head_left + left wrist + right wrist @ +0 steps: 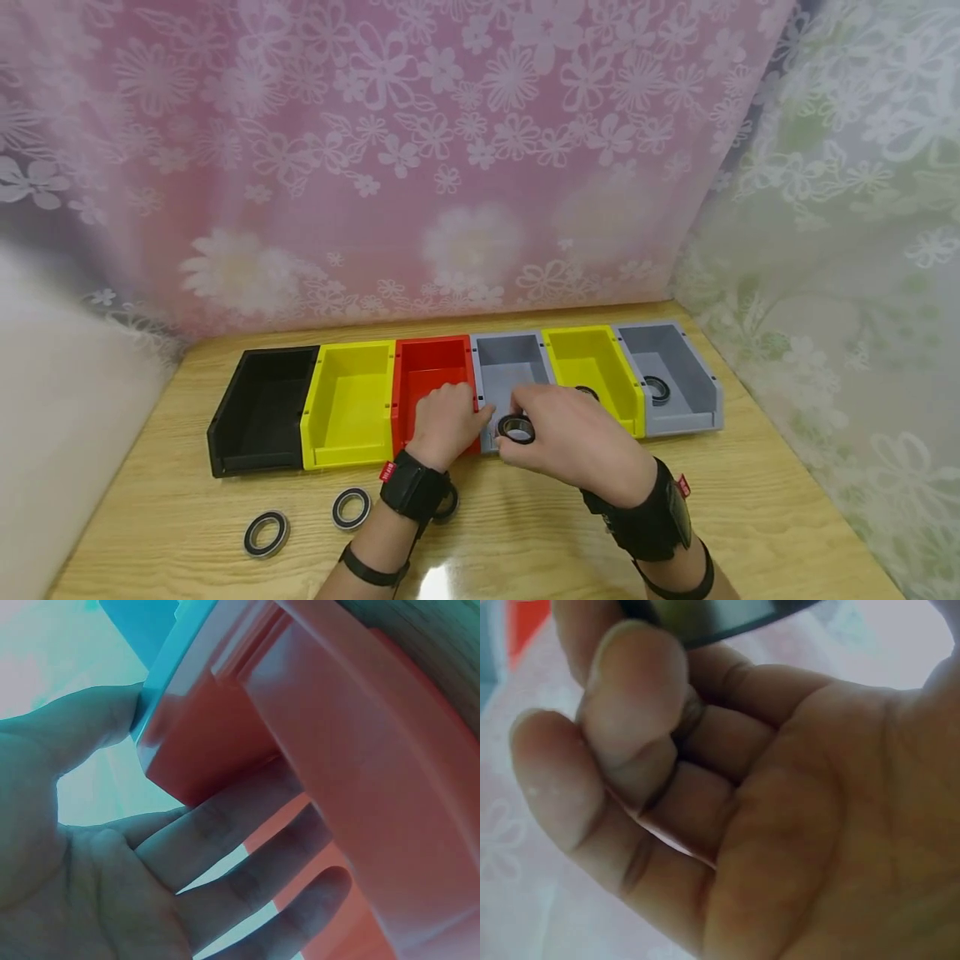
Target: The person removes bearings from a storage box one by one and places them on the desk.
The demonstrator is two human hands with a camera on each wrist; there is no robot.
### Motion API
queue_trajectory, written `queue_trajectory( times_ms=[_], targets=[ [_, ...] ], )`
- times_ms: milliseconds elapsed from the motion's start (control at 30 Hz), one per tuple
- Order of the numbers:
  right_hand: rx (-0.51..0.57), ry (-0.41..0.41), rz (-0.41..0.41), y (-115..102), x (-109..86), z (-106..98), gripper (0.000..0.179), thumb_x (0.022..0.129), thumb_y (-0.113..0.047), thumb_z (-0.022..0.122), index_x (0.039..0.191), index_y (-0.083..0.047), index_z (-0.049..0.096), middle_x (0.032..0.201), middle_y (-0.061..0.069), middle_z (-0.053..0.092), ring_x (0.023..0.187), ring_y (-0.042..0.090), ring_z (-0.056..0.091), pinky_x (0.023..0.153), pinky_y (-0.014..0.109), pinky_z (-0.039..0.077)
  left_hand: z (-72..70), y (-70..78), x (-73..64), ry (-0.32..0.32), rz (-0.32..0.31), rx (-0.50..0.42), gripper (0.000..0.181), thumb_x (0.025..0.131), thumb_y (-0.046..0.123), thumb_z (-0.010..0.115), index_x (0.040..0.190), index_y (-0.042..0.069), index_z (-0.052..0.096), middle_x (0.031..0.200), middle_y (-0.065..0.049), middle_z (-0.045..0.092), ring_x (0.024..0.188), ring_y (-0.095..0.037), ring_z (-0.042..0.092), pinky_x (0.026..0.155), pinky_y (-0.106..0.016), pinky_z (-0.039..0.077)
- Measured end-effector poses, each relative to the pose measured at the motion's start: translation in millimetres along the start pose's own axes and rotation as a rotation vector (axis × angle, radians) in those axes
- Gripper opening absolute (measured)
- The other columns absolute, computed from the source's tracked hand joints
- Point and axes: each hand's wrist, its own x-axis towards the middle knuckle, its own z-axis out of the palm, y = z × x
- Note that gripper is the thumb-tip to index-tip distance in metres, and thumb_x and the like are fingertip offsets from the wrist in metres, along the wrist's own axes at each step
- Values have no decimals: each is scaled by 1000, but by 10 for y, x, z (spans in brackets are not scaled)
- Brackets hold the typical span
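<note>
My right hand (573, 437) pinches a bearing (517, 428), a ring with a black seal, over the front of the middle grey bin (513, 354). In the right wrist view the bearing's rim (727, 619) shows at the top, above curled fingers (634, 697). My left hand (446, 421) is at the red bin (433, 354). Seen from the left wrist, its thumb (97, 716) touches the edge of the side wall while the fingers (225, 832) reach inside the red bin (345, 742). Some of those fingertips are hidden behind the red plastic.
To the left stand a yellow bin (356, 400) and a black bin (273, 392). Another yellow bin (592, 367) and a grey bin (671, 367) on the right each contain a bearing (657, 390). Loose bearings (266, 534) lie in front, one partly behind my left wrist.
</note>
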Motion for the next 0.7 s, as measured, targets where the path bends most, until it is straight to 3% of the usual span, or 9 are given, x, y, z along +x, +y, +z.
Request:
queue_trajectory(
  times_ms=[133, 333, 533, 700],
  targets=[
    [-69, -23, 4, 155, -58, 83, 24, 85, -30, 72, 78, -16, 54, 62, -6, 41, 54, 10, 40, 53, 24, 30, -3, 17, 3, -14, -18, -19, 51, 89, 34, 82, 57, 10, 51, 48, -1, 32, 40, -17, 37, 40, -25, 26],
    [-66, -74, 49, 336, -74, 242, 29, 85, -32, 73, 76, -14, 53, 62, -6, 33, 54, 10, 36, 54, 27, 26, -18, 24, 21, -35, -52, -23, 49, 89, 35, 81, 59, 10, 53, 48, -2, 36, 41, -18, 40, 41, -26, 29],
    [-55, -110, 20, 382, -30, 414, 33, 86, -33, 73, 74, -11, 52, 62, -6, 27, 54, 10, 30, 53, 28, 21, -17, 20, 12, -45, -59, -28, 49, 89, 36, 81, 59, 9, 53, 48, -2, 36, 40, -18, 40, 41, -26, 28],
    [-43, -136, 3, 376, 19, 519, 32, 86, -33, 74, 74, -10, 55, 60, -5, 31, 52, 11, 34, 52, 28, 22, -27, 25, 8, -45, -55, -25, 50, 90, 35, 81, 59, 9, 52, 48, -1, 34, 39, -17, 38, 40, -25, 27]
  ],
)
